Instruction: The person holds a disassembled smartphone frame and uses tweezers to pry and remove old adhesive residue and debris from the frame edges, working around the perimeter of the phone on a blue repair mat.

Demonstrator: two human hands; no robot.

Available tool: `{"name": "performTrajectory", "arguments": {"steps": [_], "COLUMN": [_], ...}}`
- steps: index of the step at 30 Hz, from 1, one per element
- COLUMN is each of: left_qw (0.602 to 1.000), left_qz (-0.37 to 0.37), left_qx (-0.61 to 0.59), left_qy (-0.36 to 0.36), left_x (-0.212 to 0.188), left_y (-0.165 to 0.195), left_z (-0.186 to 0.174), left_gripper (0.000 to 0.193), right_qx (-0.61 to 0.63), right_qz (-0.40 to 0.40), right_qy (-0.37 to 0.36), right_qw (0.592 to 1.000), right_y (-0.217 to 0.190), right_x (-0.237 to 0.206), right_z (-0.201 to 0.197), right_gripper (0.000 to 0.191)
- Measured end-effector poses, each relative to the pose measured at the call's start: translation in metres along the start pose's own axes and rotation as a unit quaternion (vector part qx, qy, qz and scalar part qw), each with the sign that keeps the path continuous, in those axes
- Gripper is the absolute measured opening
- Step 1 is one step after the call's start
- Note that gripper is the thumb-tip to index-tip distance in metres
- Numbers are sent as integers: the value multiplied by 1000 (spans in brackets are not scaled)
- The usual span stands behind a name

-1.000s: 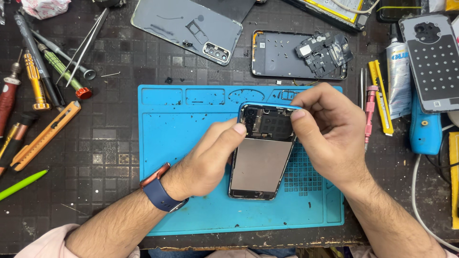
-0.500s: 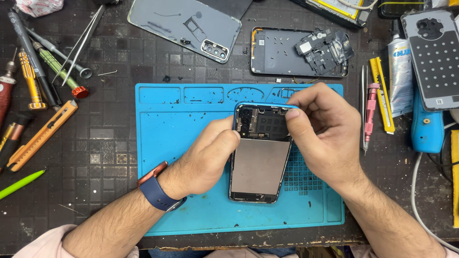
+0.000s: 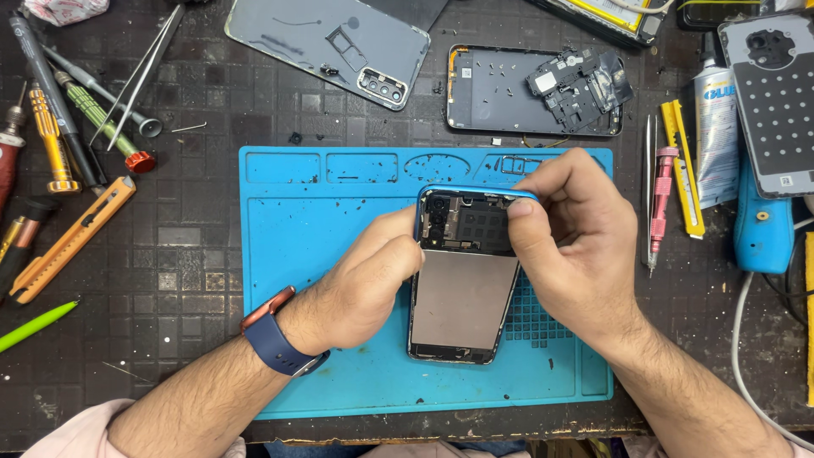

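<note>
Phone: an opened phone (image 3: 464, 288), back cover off, lay on the blue mat (image 3: 322, 254).
Left hand: the left hand (image 3: 365, 288) gripped the phone's left edge.
Right hand: the right hand (image 3: 577, 246) pinched at the phone's upper right corner.
Done: cover removed, insides exposed.
Left: the board and metal plate remained in place.
Above mat: a grey back cover (image 3: 331, 42) and a stripped frame (image 3: 509, 93).

Phone repair workshop: blue repair mat (image 3: 322, 254), screwdrivers (image 3: 51, 136), opened phones (image 3: 534, 89).

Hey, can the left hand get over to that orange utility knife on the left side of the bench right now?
Probably yes. The orange utility knife lies in the open on the dark bench, left of the blue mat, with nothing between. But the left hand is steadying the opened phone and would have to let go first.
</note>
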State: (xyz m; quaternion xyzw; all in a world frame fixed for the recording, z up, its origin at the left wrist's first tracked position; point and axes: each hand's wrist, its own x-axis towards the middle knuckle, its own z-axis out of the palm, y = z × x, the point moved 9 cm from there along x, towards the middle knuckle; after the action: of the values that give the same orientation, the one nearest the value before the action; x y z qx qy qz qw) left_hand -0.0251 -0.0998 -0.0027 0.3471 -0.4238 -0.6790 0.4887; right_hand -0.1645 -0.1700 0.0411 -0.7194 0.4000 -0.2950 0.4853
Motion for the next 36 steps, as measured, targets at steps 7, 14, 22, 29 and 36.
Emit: {"name": "performTrajectory", "arguments": {"steps": [7,14,22,29,36], "left_qw": [1000,1000,997,995,996], "left_qz": [22,0,33,41,28], "left_qx": [-9,-2,61,85,70], "left_qy": [-18,13,35,44,52], "left_x": [-1,-2,-1,-3,-3], "left_y": [8,0,3,5,4], "left_z": [5,4,-4,-3,-3], "left_gripper": [51,47,44,39,42], "right_qx": [14,1,-46,-14,-33], "right_qz": [-3,3,-4,5,-15], "right_qy": [4,14,27,21,22], "right_qw": [1000,1000,999,1000,999], "right_y": [0,4,3,9,6], "right_x": [-1,1,3,1,0], "right_z": [-1,0,3,8,8], "right_gripper": [10,8,8,9,8]}}
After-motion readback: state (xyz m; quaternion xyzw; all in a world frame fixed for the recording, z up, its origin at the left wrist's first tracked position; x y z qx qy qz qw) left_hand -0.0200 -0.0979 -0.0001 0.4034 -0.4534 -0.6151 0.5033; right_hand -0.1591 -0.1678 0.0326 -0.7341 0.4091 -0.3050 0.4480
